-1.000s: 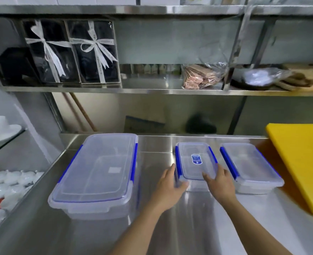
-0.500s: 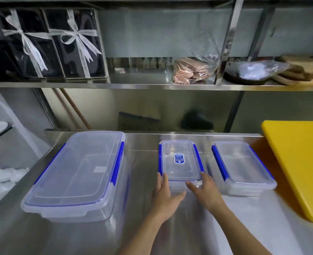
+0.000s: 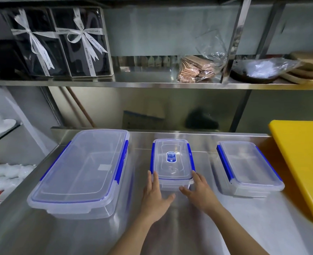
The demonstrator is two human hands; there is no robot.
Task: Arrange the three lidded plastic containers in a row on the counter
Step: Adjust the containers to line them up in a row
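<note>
1. Stainless steel counter (image 3: 198,227) fills my view, with a steel shelf (image 3: 152,83) running above it at 12 o'clock.
2. I see the large container (image 3: 82,172) at 9 o'clock from the middle of the counter, its clear lid on and its blue clips down the long sides.
3. I see the small container (image 3: 172,161), the one with a blue label on its lid, at the centre, well apart from the other two.
4. I see the medium container (image 3: 247,166) at 3 o'clock, just beside the yellow cutting board (image 3: 302,162), lid on.
5. My left hand (image 3: 155,197) lies with spread, nearly flat fingers against the small container's near left corner (thumb stretched along the counter in front of it).
6. My right hand (image 3: 199,192) mirrors it at the near right corner, fingers loosely extended along the side, thumb pointing toward 9 o'clock under the front edge.
7. Neither hand curls around the box; both only press its sides, and it sits on the counter.
8. On the shelf I see two dark gift boxes (image 3: 60,43) tied with white ribbon at 10 o'clock and a clear bag of brown packets (image 3: 196,70) at 1 o'clock.
</note>
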